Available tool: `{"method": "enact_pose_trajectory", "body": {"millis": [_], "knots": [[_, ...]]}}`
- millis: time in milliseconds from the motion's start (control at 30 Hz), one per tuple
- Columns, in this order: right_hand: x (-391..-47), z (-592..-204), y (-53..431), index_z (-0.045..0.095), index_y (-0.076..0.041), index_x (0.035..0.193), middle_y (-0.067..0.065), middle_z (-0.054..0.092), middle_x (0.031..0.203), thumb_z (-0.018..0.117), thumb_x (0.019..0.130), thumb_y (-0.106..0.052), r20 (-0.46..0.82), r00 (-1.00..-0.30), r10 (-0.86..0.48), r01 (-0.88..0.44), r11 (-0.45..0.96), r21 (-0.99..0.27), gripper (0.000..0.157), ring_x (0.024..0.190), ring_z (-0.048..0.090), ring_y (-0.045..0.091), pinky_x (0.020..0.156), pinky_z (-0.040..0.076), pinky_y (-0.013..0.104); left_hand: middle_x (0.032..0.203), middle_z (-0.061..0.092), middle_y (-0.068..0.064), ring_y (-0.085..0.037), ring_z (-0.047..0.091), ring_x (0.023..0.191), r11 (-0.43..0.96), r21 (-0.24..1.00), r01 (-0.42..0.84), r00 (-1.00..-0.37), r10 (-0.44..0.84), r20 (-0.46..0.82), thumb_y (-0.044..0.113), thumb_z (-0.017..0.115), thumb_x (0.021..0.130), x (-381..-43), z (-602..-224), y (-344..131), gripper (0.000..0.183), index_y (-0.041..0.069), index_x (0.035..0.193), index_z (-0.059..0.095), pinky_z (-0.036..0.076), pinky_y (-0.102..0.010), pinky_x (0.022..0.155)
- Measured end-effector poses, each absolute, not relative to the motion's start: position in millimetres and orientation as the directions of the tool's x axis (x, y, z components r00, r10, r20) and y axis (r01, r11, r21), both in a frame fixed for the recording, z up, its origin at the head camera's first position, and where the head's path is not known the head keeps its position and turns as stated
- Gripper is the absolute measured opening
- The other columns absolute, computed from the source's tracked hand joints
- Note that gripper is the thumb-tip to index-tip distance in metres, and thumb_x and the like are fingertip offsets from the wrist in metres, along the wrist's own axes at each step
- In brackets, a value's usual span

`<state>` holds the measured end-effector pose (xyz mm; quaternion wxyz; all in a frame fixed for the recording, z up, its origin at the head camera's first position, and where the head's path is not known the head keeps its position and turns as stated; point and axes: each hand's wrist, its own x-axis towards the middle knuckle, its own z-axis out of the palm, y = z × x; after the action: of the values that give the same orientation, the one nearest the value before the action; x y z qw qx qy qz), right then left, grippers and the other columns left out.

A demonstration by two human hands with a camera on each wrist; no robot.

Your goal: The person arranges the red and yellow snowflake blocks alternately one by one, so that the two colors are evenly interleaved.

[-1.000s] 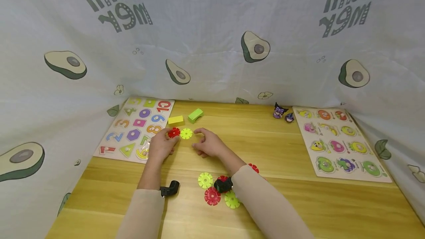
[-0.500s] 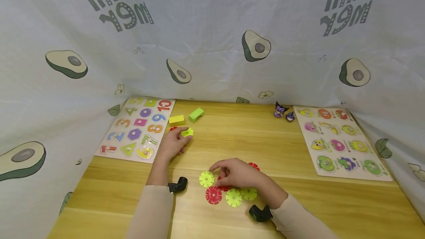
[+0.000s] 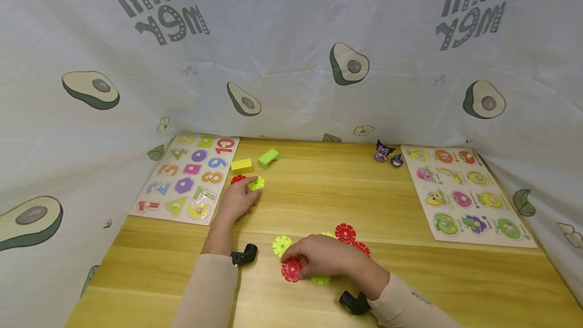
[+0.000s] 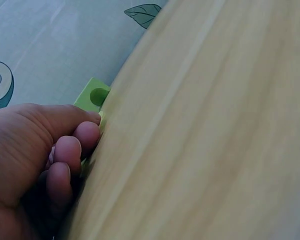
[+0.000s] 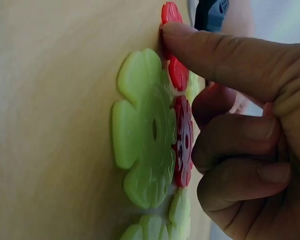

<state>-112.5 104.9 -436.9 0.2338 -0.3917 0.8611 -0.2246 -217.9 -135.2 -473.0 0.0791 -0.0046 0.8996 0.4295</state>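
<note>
My right hand (image 3: 325,254) reaches over several loose discs and pinches a red notched plastic disc (image 3: 291,271) between thumb and index finger. The right wrist view shows the thumb on its rim, with a yellow-green disc (image 5: 142,130) and another red disc (image 5: 182,142) beside the hand. Farther back, my left hand (image 3: 239,200) lies low, its extended index finger touching a yellow disc (image 3: 257,183). Its other fingers curl loosely in the left wrist view. Part of a red disc (image 3: 237,179) shows behind that hand; the rest is hidden.
A yellow block (image 3: 242,166) and a green arched block (image 3: 268,158) stand behind the left hand. A number puzzle board (image 3: 152,195) lies left, a fruit puzzle board (image 3: 448,201) right. Two small figurines (image 3: 382,152) sit near the curtain (image 3: 291,65).
My right hand has gone from beside the far yellow disc to the near discs, and now pinches a red one. The left hand has shifted slightly right, onto the yellow disc.
</note>
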Motion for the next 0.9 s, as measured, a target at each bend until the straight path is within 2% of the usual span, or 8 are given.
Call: {"method": "enact_pose_trajectory", "body": {"millis": [100,200,367,500,667,900], "knots": [[-111,-435,103,0.063,-0.03,0.105,-0.018,0.055,0.088,0.079,0.072,-0.029,-0.222,-0.609,-0.762,-0.563,0.612,-0.555,0.037,0.071,0.047,0.001,0.065,0.043,0.019,0.061,0.06,0.0,-0.016,0.055,0.044,0.638,0.765,-0.085,-0.988,0.043,-0.145,0.03,0.063,0.088,-218,-474,-135,0.045,0.02,0.131,0.052,0.046,-0.029,0.04],[-109,-433,102,0.058,-0.031,0.097,-0.014,0.05,0.082,0.081,0.07,-0.029,-0.223,-0.647,-0.729,-0.535,0.642,-0.549,0.036,0.069,0.046,0.004,0.06,0.042,0.02,0.061,0.06,0.0,-0.016,0.056,0.044,0.637,0.766,-0.088,-0.989,0.034,-0.142,0.03,0.062,0.088,-218,-474,-135,0.044,0.02,0.13,0.053,0.046,-0.03,0.04],[-108,-434,105,0.051,-0.029,0.087,-0.012,0.048,0.07,0.076,0.077,-0.029,-0.191,-0.678,-0.71,-0.47,0.619,-0.63,0.026,0.061,0.045,0.004,0.053,0.04,0.019,0.061,0.06,-0.001,-0.017,0.056,0.044,0.618,0.781,-0.094,-0.99,0.026,-0.14,0.031,0.062,0.088,-219,-475,-135,0.045,0.02,0.131,0.052,0.046,-0.03,0.04],[-112,-437,108,0.053,-0.028,0.092,-0.011,0.051,0.069,0.071,0.082,-0.03,-0.188,-0.689,-0.7,-0.377,0.568,-0.731,0.021,0.056,0.047,0.004,0.052,0.043,0.02,0.06,0.06,-0.002,-0.018,0.056,0.042,0.611,0.786,-0.093,-0.991,0.022,-0.134,0.03,0.062,0.089,-219,-476,-135,0.048,0.02,0.134,0.048,0.046,-0.031,0.039],[-118,-436,108,0.058,-0.027,0.098,-0.004,0.057,0.073,0.07,0.083,-0.028,-0.154,-0.776,-0.612,-0.254,0.526,-0.811,0.02,0.053,0.056,0.01,0.05,0.049,0.024,0.059,0.06,-0.002,-0.018,0.055,0.042,0.61,0.786,-0.097,-0.991,0.011,-0.131,0.027,0.061,0.089,-219,-475,-134,0.047,0.018,0.133,0.049,0.045,-0.03,0.039],[-140,-437,103,0.055,-0.015,0.111,0.014,0.051,0.086,0.066,0.086,-0.013,-0.167,-0.879,-0.447,-0.007,0.362,-0.932,0.027,0.065,0.065,0.024,0.058,0.056,0.036,0.059,0.06,-0.003,-0.018,0.055,0.042,0.6,0.79,-0.123,-0.988,-0.002,-0.151,0.026,0.061,0.089,-220,-474,-133,0.043,0.018,0.131,0.051,0.046,-0.03,0.039]]}}
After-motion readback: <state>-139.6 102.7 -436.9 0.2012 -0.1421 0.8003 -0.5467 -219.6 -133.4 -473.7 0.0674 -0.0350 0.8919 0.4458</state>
